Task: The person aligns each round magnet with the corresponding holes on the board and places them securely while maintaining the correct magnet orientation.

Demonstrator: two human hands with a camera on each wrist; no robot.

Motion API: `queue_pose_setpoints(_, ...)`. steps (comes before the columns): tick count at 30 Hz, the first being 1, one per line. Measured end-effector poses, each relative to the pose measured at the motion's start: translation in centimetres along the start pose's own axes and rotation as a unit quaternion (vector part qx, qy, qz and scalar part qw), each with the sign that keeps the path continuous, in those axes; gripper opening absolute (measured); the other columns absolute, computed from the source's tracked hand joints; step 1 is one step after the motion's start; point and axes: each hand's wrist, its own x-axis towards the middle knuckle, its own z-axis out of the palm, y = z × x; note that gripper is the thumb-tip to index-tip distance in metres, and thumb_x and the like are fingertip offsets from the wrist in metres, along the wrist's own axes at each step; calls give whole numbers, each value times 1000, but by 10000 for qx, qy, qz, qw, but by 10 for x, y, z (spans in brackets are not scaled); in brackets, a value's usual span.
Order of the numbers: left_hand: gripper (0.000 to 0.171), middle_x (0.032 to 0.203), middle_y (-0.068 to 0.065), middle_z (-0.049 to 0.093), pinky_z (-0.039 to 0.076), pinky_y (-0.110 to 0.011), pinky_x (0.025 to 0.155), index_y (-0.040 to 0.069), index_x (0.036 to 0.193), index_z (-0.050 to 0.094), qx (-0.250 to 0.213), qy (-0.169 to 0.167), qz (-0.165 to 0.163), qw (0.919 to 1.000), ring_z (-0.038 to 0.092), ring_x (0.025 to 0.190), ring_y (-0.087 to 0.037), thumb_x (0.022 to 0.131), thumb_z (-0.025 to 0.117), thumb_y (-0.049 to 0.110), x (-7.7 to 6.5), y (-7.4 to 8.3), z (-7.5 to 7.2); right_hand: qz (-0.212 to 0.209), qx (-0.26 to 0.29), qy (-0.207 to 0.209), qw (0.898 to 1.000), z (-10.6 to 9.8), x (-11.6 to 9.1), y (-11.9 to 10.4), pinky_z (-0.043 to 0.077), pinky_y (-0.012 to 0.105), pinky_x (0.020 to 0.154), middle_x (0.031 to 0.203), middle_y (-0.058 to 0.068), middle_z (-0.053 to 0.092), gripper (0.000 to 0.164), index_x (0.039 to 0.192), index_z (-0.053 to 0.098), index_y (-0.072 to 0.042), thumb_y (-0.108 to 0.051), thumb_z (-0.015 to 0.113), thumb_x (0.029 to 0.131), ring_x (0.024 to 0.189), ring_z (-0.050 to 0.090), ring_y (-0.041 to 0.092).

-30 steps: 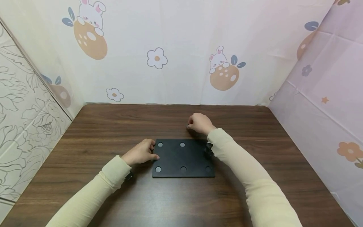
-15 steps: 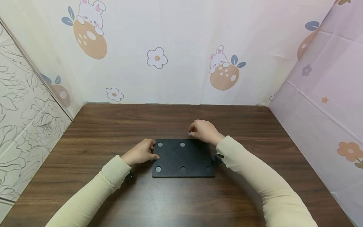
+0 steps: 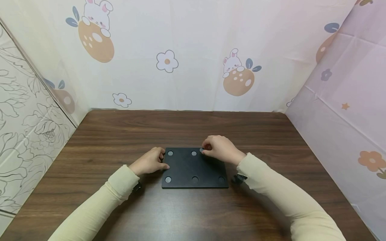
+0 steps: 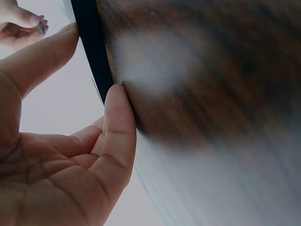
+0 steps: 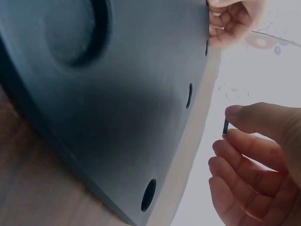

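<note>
Head view. One black board (image 3: 193, 167), flat on a brown wood-grain table (image 3: 193, 214). Five round recesses (image 3: 194, 153) visible: two along the far edge, three along the near edge. Three show light grey faces (both far ones, near left); the near middle and near right are dark. One left hand (image 3: 149, 162), at the board's left edge: thumb over the top face, fingers bent at the far left corner, gripping the edge. One right hand (image 3: 221, 148), above the board's far right part: thumb and forefinger pinching one small disc (image 3: 201, 150), grey, just right of the far middle recess. Two cream sleeves (image 3: 105, 197), each with a dark wrist device (image 3: 240, 178) beneath the cuff. One pale curtain (image 3: 199, 26) behind, printed with rabbits, fruit and flowers.

Left wrist view. Left thumb and a finger, tips against the board's dark edge; remaining fingers curled toward the palm. Right hand at upper left, small disc between its fingertips.

Right wrist view. Small disc, seen edge-on as a thin dark sliver between right thumb and forefinger, apart from the board; other fingers loosely bent. A dark recess near the board's corner. Left hand at the top, on the board's far end.
</note>
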Motion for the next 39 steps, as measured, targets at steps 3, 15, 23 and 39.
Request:
queue_pose_setpoints(3, 67, 111, -17, 57, 50, -41, 85, -9, 132, 49, -1, -7, -8, 10000, 59, 96, -24, 82, 80, 23, 0, -1, 0, -56, 12, 37, 10000, 1, -6, -2, 53, 29, 71, 94, -3, 67, 17, 101, 74, -15, -26, 75, 87, 79, 62, 8)
queue_pose_setpoints(15, 66, 110, -16, 57, 50, -40, 83, -10, 131, 49, 6, -4, 38, 10000, 58, 95, -23, 82, 79, 23, 0, -1, 1, -400, 27, 71, 9992, 8, -26, -10, 54, 31, 73, 92, -6, 65, 13, 98, 75, -17, -26, 74, 88, 74, 58, 3)
queue_pose_setpoints(23, 66, 111, -16, 57, 50, -40, 84, -9, 132, 49, 4, -4, -2, 10000, 58, 95, -23, 82, 79, 23, -1, -1, 1, -712, 74, 13, 9974, 15, -37, -15, 49, 19, 66, 95, -9, 64, 14, 100, 75, -20, -27, 74, 88, 77, 60, 2)
queue_pose_setpoints(39, 66, 112, -17, 57, 50, -42, 86, -9, 133, 48, -9, -62, 6, 10000, 58, 98, -25, 83, 78, 22, -1, 1, 0, -1088, 289, -244, 9933, 23, -51, -29, 47, 17, 63, 91, -9, 63, 12, 97, 76, -19, -25, 75, 87, 73, 58, 3)
